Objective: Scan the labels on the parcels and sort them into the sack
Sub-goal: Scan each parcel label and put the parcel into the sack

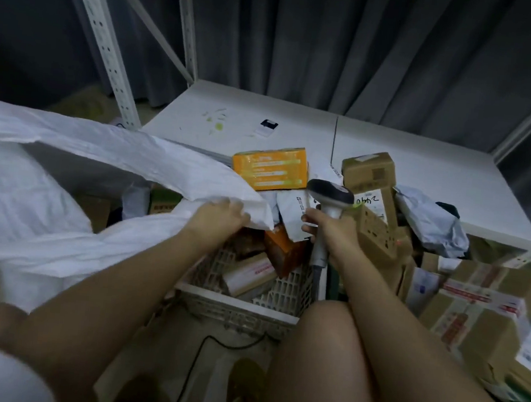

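sack (74, 182): white woven bag on the left, mouth gaping toward the middle, its rim lying across the near edge of the shelf.
left hand (220, 217): fingers curled round the sack's rim, holding the mouth open just beside the crate.
crate (284, 290): white slotted basket between the knees, parcels piled in it at all angles; an orange box (280, 251) stands tilted near its middle.
right hand (323, 227): clamped on the scanner (331, 195) handle, head up and facing away; a white mailer (292, 210) sits against the fingers, though i cannot tell whether they pinch it.
key relation: parcels lie below and between the two hands, the sack mouth directly left of them. judging by this, the scanning hand is nearer the mailer, so a parcel would travel a short way leftward into the opening.
shelf (424, 157): white board, carrying an orange carton (270, 167) and brown boxes (370, 178) near its front edge.
right side: more brown cartons (480, 309) heaped beside the leg.
room: grey curtain behind, metal racking uprights, dim light.
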`<action>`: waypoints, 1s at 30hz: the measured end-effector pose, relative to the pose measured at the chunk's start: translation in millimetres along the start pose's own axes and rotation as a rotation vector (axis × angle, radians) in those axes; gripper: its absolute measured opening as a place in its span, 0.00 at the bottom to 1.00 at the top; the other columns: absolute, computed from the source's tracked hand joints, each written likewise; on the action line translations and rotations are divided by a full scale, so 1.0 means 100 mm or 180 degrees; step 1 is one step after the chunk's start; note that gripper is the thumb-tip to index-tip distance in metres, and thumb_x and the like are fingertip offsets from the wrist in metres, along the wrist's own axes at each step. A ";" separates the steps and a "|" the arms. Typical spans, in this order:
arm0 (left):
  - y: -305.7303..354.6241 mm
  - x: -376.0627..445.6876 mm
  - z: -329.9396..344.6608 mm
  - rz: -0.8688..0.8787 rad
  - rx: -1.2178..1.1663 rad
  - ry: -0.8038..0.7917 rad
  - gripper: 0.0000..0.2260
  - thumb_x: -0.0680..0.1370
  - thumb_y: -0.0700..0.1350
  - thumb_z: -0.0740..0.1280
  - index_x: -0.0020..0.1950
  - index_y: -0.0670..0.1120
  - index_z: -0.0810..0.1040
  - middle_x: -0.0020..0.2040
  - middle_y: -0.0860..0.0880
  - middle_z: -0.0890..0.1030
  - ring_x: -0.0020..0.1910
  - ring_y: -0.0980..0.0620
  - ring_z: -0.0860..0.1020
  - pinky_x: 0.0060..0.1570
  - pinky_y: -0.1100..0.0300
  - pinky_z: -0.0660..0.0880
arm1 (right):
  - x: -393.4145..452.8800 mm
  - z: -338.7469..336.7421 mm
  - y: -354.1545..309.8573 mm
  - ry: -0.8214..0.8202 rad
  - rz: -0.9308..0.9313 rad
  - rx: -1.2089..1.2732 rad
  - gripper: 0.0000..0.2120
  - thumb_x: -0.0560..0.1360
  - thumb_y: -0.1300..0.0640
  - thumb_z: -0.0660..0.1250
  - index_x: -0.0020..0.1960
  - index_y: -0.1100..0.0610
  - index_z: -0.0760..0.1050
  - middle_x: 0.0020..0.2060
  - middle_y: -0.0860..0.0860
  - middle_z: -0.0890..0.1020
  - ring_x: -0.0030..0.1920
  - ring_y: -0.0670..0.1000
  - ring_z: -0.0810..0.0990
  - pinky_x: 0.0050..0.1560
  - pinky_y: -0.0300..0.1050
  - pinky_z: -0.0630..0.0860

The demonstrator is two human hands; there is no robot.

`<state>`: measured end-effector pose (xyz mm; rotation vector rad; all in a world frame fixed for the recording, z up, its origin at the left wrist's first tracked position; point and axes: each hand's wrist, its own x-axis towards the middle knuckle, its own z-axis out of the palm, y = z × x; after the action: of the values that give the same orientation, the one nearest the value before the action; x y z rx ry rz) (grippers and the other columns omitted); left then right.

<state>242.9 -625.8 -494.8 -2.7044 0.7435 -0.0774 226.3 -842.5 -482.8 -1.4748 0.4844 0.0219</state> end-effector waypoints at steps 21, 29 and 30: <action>-1.40 -1.28 0.34 -0.2265 -0.0459 0.0164 0.14 0.78 0.44 0.60 0.62 0.44 0.76 0.63 0.43 0.73 0.62 0.41 0.69 0.60 0.49 0.62 | -0.10 1.45 -0.01 -0.0544 0.0388 0.0124 0.05 0.76 0.65 0.70 0.49 0.65 0.75 0.39 0.58 0.80 0.37 0.52 0.80 0.23 0.38 0.76; -0.74 -0.26 0.14 -0.1298 -0.1667 0.0940 0.12 0.79 0.44 0.61 0.60 0.41 0.75 0.57 0.41 0.75 0.56 0.39 0.73 0.45 0.50 0.70 | 0.10 0.78 -0.03 -0.0204 0.0094 -0.0418 0.10 0.74 0.60 0.72 0.52 0.64 0.78 0.42 0.60 0.84 0.33 0.53 0.80 0.29 0.43 0.74; -0.67 -0.12 0.18 -0.1286 -0.1809 0.0911 0.12 0.79 0.44 0.61 0.60 0.41 0.75 0.57 0.41 0.75 0.56 0.40 0.73 0.46 0.50 0.71 | 0.14 0.67 -0.02 -0.0108 0.0072 -0.0480 0.10 0.73 0.60 0.73 0.50 0.64 0.78 0.42 0.60 0.84 0.33 0.54 0.80 0.30 0.43 0.74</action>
<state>267.4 -560.2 -489.4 -3.4048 0.3010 -0.4131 259.7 -782.5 -484.4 -1.6139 0.4801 0.1032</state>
